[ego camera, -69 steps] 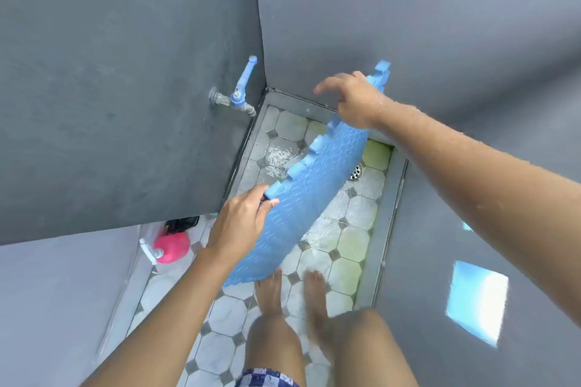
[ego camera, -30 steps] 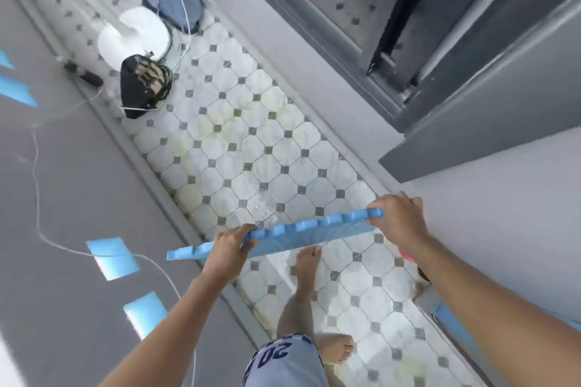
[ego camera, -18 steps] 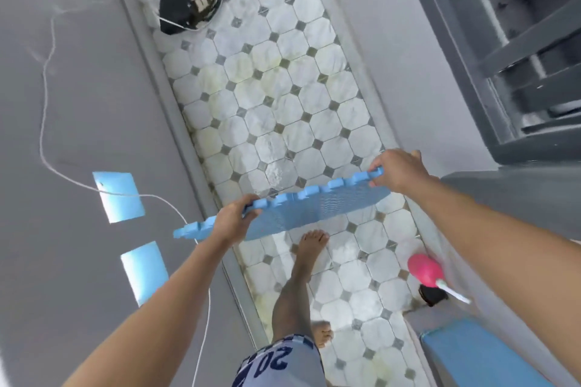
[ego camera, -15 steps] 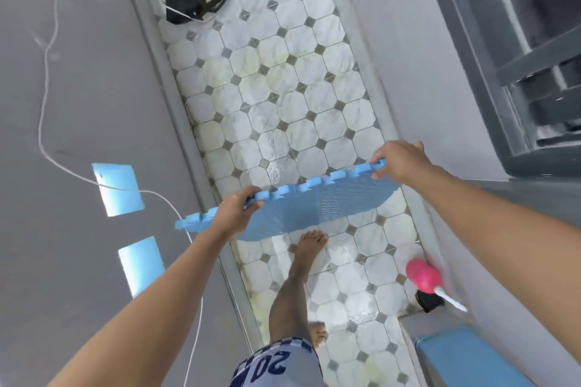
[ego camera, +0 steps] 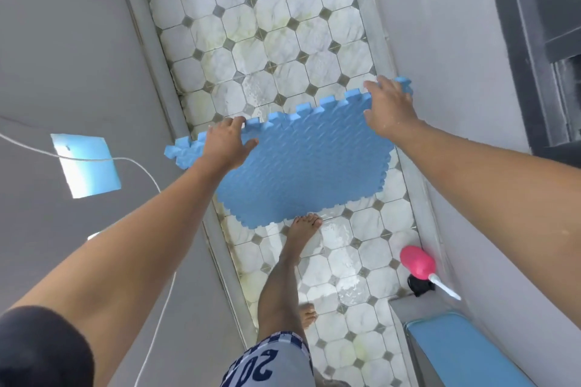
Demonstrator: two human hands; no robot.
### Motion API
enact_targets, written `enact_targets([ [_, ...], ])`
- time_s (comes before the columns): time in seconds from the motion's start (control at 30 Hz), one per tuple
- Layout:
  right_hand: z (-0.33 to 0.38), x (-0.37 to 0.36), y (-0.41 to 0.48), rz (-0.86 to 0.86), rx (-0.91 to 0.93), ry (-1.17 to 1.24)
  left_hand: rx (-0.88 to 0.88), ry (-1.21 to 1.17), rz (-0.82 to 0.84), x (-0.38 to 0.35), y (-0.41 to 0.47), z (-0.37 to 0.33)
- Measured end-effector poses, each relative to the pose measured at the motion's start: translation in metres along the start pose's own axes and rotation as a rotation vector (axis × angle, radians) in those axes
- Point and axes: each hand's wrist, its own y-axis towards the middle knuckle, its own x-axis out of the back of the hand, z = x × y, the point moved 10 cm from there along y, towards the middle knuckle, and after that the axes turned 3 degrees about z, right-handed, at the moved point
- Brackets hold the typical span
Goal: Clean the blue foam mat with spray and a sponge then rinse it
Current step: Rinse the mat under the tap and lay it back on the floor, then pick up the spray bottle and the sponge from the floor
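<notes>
Floor tiles [ego camera: 270, 41] fill most of my view, pale octagons with small grey squares between them, wet and shining near the feet. Above them I see the blue foam mat [ego camera: 301, 166] held in the air over the corridor, its patterned face up and its toothed edge farthest from the camera. The only writing I can read is a "20" on the grey shorts [ego camera: 267, 367], upside down to me. The left hand [ego camera: 228, 143] is closed on the mat's far edge near its left corner, thumb on the top face. The right hand [ego camera: 388, 110] grasps the same edge near the right corner. A pink bottle [ego camera: 416, 262] lies by the right wall.
</notes>
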Motion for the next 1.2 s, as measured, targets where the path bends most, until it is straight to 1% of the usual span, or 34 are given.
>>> enact_targets([
  [0.07, 0.006, -0.012, -0.006, -0.003, -0.018, 0.014, 0.003, 0.072, 0.006, 0.005, 0.007, -0.003],
  [0.13, 0.011, -0.027, -0.016, 0.006, -0.031, 0.096, 0.012, 0.09, 0.021, 0.006, 0.009, -0.008],
  [0.2, 0.012, -0.044, -0.03, -0.005, -0.031, 0.25, 0.0, 0.092, 0.038, 0.001, 0.005, -0.02],
  [0.3, 0.003, -0.081, -0.065, -0.003, -0.062, 0.518, -0.067, 0.073, 0.076, -0.023, -0.012, -0.052],
  [0.47, -0.046, -0.184, -0.171, 0.109, -0.326, 0.852, -0.196, 0.021, 0.18, -0.104, -0.06, -0.128],
  [0.57, -0.094, -0.255, -0.25, 0.156, -0.496, 0.968, -0.328, 0.021, 0.267, -0.176, -0.097, -0.191],
  [0.63, -0.133, -0.303, -0.298, 0.137, -0.612, 1.017, -0.41, 0.027, 0.326, -0.229, -0.12, -0.233],
  [0.77, -0.211, -0.405, -0.385, 0.11, -0.892, 1.081, -0.548, 0.051, 0.415, -0.345, -0.161, -0.304],
  [0.83, -0.247, -0.457, -0.413, 0.114, -0.98, 1.102, -0.614, 0.05, 0.451, -0.405, -0.175, -0.335],
  [0.93, -0.304, -0.53, -0.436, 0.094, -1.088, 1.071, -0.682, 0.033, 0.487, -0.49, -0.183, -0.371],
  [1.0, -0.337, -0.567, -0.437, 0.088, -1.097, 1.02, -0.695, 0.036, 0.491, -0.538, -0.177, -0.387],
  [1.07, -0.364, -0.602, -0.43, 0.142, -1.064, 0.954, -0.706, 0.066, 0.489, -0.584, -0.168, -0.4],
  [1.13, -0.39, -0.631, -0.419, 0.162, -1.045, 0.869, -0.731, 0.129, 0.489, -0.625, -0.158, -0.412],
  [1.2, -0.409, -0.658, -0.405, 0.159, -1.048, 0.851, -0.771, 0.187, 0.484, -0.659, -0.146, -0.421],
])
